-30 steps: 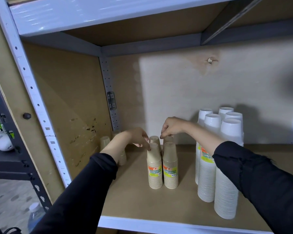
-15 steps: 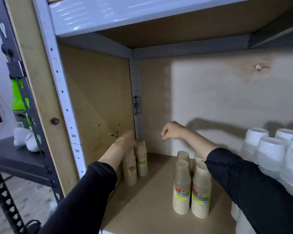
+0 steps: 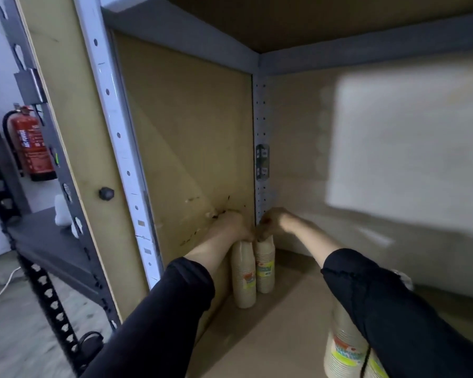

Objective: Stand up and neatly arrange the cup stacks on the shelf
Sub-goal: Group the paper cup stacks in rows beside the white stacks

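Observation:
Two stacks of beige paper cups with yellow-green labels stand upright side by side in the shelf's back left corner. My left hand [image 3: 231, 223] grips the top of the nearer, left stack [image 3: 244, 276]. My right hand [image 3: 269, 223] grips the top of the right stack [image 3: 265, 268]. Another pair of beige cup stacks [image 3: 344, 347] stands at the lower right, partly hidden behind my right sleeve. All rest on the brown shelf board [image 3: 279, 331].
The shelf's side panel [image 3: 186, 148] and back panel [image 3: 393, 148] close off the corner. A white perforated upright [image 3: 115, 126] frames the left front. Beyond it hang a red fire extinguisher [image 3: 30, 143] and a dark grey shelf [image 3: 49, 241].
The view has swung left. My right hand left the middle stacks and reached into the corner, and both hands now close on the tops of the two corner stacks. The white cups left the view.

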`<move>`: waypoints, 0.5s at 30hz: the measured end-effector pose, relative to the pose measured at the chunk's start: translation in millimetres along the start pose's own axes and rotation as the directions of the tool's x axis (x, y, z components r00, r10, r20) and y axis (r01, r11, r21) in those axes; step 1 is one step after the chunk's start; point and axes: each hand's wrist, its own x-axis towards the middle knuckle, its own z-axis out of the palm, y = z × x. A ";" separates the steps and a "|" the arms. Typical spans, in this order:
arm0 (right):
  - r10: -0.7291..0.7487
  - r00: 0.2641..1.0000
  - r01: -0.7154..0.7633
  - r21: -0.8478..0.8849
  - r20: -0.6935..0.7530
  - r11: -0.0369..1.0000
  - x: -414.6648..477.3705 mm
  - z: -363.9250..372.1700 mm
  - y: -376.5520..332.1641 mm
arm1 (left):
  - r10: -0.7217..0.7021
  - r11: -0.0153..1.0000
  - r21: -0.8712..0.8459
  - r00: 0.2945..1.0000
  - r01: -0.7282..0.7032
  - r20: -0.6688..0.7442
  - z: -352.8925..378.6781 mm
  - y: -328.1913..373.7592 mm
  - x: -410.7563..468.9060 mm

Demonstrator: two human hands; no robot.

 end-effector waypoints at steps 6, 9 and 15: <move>-0.028 1.000 0.028 -0.007 -0.014 1.000 -16.5 -4.8 -2.5 | 0.043 0.998 0.044 0.999 -0.043 0.003 -0.2 -0.7 -5.1; -0.041 0.999 0.041 0.002 -0.030 0.999 -33.9 -11.2 -3.4 | 0.076 0.996 0.043 0.997 -0.076 0.007 -3.3 -2.9 -13.9; -0.101 0.995 0.101 -0.022 -0.018 0.995 -92.9 -20.0 -20.3 | 0.120 0.991 0.069 0.992 -0.118 -0.026 -17.1 0.9 -59.8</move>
